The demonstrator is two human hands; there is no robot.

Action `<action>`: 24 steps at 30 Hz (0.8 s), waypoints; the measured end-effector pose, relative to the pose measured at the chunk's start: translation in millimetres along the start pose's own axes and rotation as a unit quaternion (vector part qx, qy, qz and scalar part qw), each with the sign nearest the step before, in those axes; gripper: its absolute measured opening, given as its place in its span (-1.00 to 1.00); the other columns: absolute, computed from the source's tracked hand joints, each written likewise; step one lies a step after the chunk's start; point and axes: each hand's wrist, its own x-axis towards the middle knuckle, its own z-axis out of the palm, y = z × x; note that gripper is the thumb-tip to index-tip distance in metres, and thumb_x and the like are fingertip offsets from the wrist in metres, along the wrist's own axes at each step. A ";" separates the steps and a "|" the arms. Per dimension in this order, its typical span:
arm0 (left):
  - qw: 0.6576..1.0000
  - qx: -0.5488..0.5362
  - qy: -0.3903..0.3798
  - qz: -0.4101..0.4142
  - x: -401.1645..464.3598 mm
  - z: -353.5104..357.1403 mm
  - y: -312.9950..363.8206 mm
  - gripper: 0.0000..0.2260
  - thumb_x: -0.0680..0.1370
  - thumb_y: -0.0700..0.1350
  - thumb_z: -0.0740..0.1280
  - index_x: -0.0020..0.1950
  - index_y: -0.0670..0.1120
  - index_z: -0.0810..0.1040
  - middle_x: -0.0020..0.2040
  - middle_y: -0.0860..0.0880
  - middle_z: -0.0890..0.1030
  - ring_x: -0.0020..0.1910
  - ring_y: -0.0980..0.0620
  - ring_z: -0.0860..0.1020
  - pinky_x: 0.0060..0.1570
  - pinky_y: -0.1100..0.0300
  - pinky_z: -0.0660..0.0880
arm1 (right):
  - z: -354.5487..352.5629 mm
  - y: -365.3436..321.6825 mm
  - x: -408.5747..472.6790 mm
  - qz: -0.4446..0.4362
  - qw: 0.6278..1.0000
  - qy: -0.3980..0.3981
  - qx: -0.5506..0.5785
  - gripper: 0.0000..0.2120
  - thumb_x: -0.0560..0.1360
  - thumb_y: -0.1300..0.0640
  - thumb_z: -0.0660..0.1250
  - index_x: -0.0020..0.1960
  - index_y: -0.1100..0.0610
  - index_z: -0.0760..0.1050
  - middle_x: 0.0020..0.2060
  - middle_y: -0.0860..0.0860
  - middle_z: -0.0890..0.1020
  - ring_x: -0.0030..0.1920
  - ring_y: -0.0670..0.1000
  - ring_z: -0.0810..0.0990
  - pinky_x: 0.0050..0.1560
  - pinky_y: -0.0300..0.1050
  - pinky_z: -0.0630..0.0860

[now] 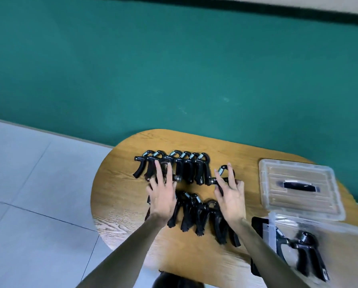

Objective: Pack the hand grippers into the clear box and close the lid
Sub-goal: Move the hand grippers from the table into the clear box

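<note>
My left hand (162, 194) lies over the left end of the far row of hand grippers (174, 167), fingers (159, 170) spread and extended, their tips resting on one black gripper in that row; whether any finger curls around it cannot be told. My right hand (230, 192) reaches the right end of the same row, where its fingers and thumb close around a single gripper (223, 175) that sits slightly apart from the others, spring coil uppermost. A near row of grippers (203, 217) lies closer to me, between my two forearms, partly hidden beneath both hands. All rest on an oval wooden table (120, 204). To the right, well apart from the rows, the clear lid (298, 183) lies flat on the table, its dark handle facing up. Just nearer than the lid stands the clear box (319, 231), open; at least one gripper in the box (306, 248) shows through its blurred wall. A dark flat object (257, 225) lies under the box's left edge. Beyond the table: green floor (174, 69) and pale tiles (28, 183)
</note>
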 end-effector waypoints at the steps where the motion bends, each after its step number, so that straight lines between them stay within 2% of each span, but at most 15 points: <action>1: 1.000 0.004 0.008 0.009 -5.4 -5.6 8.7 -0.43 0.71 0.08 -0.05 0.66 -0.04 -0.20 0.62 -0.27 -0.25 0.15 -0.21 0.43 0.04 -0.06 0.43 | -7.4 0.3 -8.0 0.009 1.000 0.006 0.002 -0.44 0.61 0.13 0.26 0.55 -0.16 0.23 0.63 -0.03 -0.03 0.01 0.06 0.24 0.08 0.11 0.49; 3: 0.999 0.002 0.019 0.027 -16.2 -12.8 25.7 -0.43 0.71 0.07 -0.06 0.66 -0.05 -0.19 0.62 -0.28 -0.24 0.14 -0.21 0.42 0.03 -0.07 0.45 | -21.1 2.6 -24.0 0.019 1.000 0.021 0.002 -0.43 0.60 0.12 0.27 0.56 -0.15 0.23 0.63 -0.02 -0.02 0.00 0.04 0.23 0.07 0.09 0.51; 5: 0.998 -0.038 0.027 0.037 -26.4 -18.5 43.7 -0.44 0.69 0.06 -0.07 0.66 -0.06 -0.09 0.63 -0.29 -0.17 0.12 -0.23 0.43 0.01 -0.13 0.48 | -32.3 7.0 -36.1 0.031 0.999 0.033 0.002 -0.43 0.59 0.12 0.30 0.56 -0.13 0.24 0.63 -0.01 -0.01 -0.01 0.04 0.24 0.08 0.08 0.52; 8: 0.994 -0.078 0.045 0.067 -42.6 -24.2 74.7 -0.44 0.68 0.03 0.06 0.66 -0.06 0.02 0.64 -0.28 -0.12 0.08 -0.23 0.45 -0.02 -0.16 0.48 | -48.5 17.7 -53.9 0.039 0.998 0.051 -0.006 -0.42 0.57 0.13 0.33 0.54 -0.10 0.29 0.62 0.03 0.03 -0.02 0.04 0.24 0.07 0.09 0.53; 11: 0.990 -0.096 0.048 0.093 -54.3 -30.7 109.8 -0.42 0.68 0.03 0.13 0.66 -0.06 0.02 0.64 -0.27 -0.13 0.16 -0.25 0.45 0.04 -0.18 0.48 | -66.0 31.9 -65.4 0.041 0.996 0.080 -0.004 -0.43 0.55 0.16 0.37 0.52 -0.06 0.34 0.61 0.07 0.08 -0.04 0.04 0.20 0.01 0.10 0.53; 15: 0.986 -0.108 0.050 0.115 -72.8 -38.3 157.4 -0.41 0.68 0.01 0.17 0.66 -0.05 0.02 0.64 -0.28 -0.11 0.17 -0.25 0.44 0.06 -0.21 0.50 | -91.9 59.0 -81.8 0.052 0.994 0.095 0.003 -0.45 0.58 0.13 0.32 0.53 -0.09 0.31 0.62 0.03 0.06 -0.04 0.08 0.25 -0.01 0.12 0.53; 20: 0.983 -0.120 0.039 0.131 -110.7 -36.5 217.7 -0.39 0.65 -0.02 0.26 0.65 -0.07 0.11 0.64 -0.28 -0.07 0.06 -0.19 0.47 -0.07 -0.11 0.49 | -127.7 107.6 -109.8 0.076 0.992 0.101 0.011 -0.45 0.59 0.11 0.31 0.53 -0.17 0.29 0.62 -0.05 0.01 -0.03 0.14 0.30 0.04 0.10 0.52; 24: 0.981 -0.133 0.032 0.138 -149.2 -25.7 271.3 -0.34 0.63 -0.05 0.32 0.65 -0.05 0.07 0.64 -0.28 -0.08 0.00 -0.14 0.46 -0.04 -0.11 0.48 | -148.4 157.2 -141.6 0.083 0.992 0.095 0.012 -0.42 0.56 0.15 0.34 0.53 -0.15 0.30 0.63 -0.03 -0.01 -0.03 0.07 0.23 0.13 0.07 0.44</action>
